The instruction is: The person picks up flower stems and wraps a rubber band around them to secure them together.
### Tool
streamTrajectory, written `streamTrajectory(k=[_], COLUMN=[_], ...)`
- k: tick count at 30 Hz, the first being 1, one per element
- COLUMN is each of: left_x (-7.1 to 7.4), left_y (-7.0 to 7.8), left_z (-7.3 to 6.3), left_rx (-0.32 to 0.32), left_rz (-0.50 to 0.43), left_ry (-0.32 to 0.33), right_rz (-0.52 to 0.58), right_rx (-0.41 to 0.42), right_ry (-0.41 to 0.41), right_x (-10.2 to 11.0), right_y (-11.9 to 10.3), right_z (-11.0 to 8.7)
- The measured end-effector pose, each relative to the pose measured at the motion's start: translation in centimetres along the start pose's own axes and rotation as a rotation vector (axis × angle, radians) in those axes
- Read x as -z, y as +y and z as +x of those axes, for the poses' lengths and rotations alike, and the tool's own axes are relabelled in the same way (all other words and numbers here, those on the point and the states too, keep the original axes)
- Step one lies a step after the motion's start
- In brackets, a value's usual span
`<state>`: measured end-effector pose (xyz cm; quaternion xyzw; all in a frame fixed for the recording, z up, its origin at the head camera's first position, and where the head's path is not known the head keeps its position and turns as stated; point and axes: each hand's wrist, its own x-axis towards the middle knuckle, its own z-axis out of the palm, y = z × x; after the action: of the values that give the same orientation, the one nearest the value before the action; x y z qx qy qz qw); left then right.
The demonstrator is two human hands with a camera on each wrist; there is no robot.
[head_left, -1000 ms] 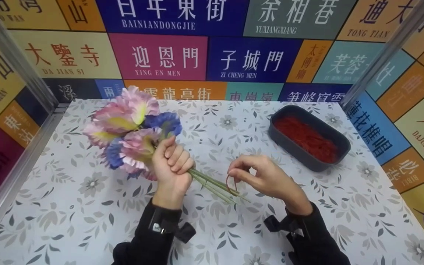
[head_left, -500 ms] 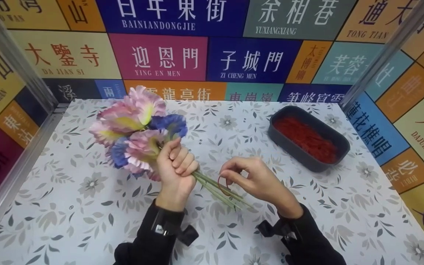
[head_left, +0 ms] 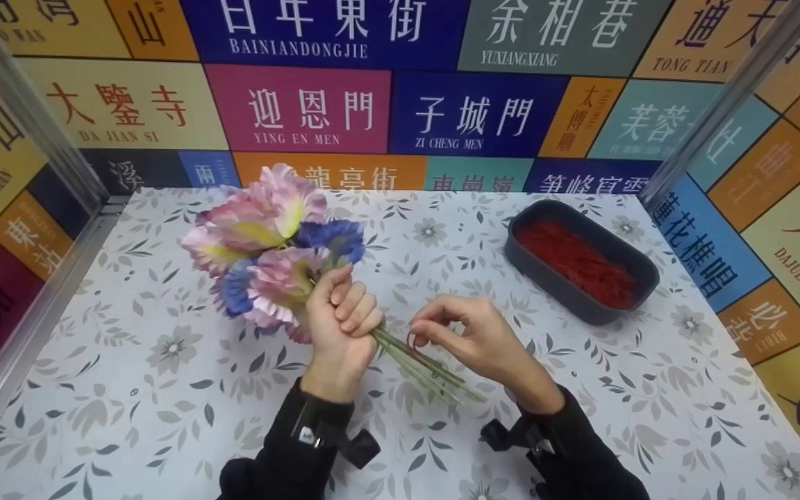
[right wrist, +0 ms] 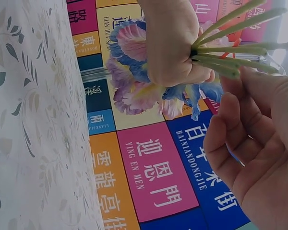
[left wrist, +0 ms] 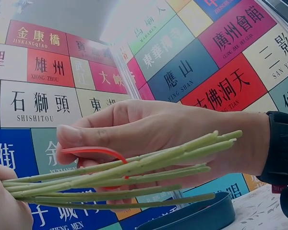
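Observation:
My left hand (head_left: 344, 326) grips a bunch of artificial flowers by the stems. The pink and blue blooms (head_left: 271, 236) lean out to its left, while the green stems (head_left: 424, 368) stick out to the lower right. Near the stem ends, my right hand (head_left: 473, 340) pinches a thin red rubber band (left wrist: 103, 150) between thumb and fingertips. In the left wrist view the band curves over the stems, with its lower part showing red between them. Seen from the right wrist, the stems fan out from the left fist, and the other fingers of my right hand are loosely bent.
A dark grey oblong container (head_left: 546, 283) with many red rubber bands (head_left: 573, 264) stands at the back right of the table. A white floral cloth (head_left: 185, 417) covers the table. Panels with printed signs (head_left: 303, 107) stand behind and at both sides.
My left hand has carried the flowers a little to the right. My right hand has moved left with the rubber band, so the band now sits further up the stems, closer to the left fist.

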<state>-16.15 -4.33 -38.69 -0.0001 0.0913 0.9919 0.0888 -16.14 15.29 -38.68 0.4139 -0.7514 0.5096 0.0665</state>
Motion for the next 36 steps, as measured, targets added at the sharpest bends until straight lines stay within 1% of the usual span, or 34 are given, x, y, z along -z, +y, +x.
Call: streamTrajectory(k=[4,9,15,22,26,28,31,36], left_x=[0.0,0.2,0.2,0.1,0.0,-0.1,-0.2,-0.4], left_y=[-0.2,-0.7,-1.3,-1.4,-1.3,-1.1,-0.7,0.2], left_z=[0.0,-0.1,-0.2,-0.2,-0.2,-0.2,-0.2,-0.3], left_rx=[0.003,0.009,0.036,0.057,0.054,0.047,0.037,0.016], left_rz=[0.000,0.023,0.037,0.032,0.031,0.028,0.021,-0.017], left_ry=[0.003,0.011,0.009,0.010,0.012,0.013,0.013,0.002], right_rz=[-0.007,-0.019,-0.050,-0.115,-0.138,-0.133,-0.102,-0.074], right_rx=[0.001,0.004,-0.021,-0.042,-0.047,-0.050,-0.040,0.043], right_ry=[0.021,0.060,0.128,0.172,0.184,0.173,0.127,-0.002], right_x=[0.0,-0.2,-0.3,-0.6,-0.7,-0.6,-0.4,0.3], right_y=[-0.1,0.1,0.1,0.4,0.9,1.2,1.8,2.4], right_z=[0.0,0.0,0.0,0.1,0.1,0.2,0.1,-0.1])
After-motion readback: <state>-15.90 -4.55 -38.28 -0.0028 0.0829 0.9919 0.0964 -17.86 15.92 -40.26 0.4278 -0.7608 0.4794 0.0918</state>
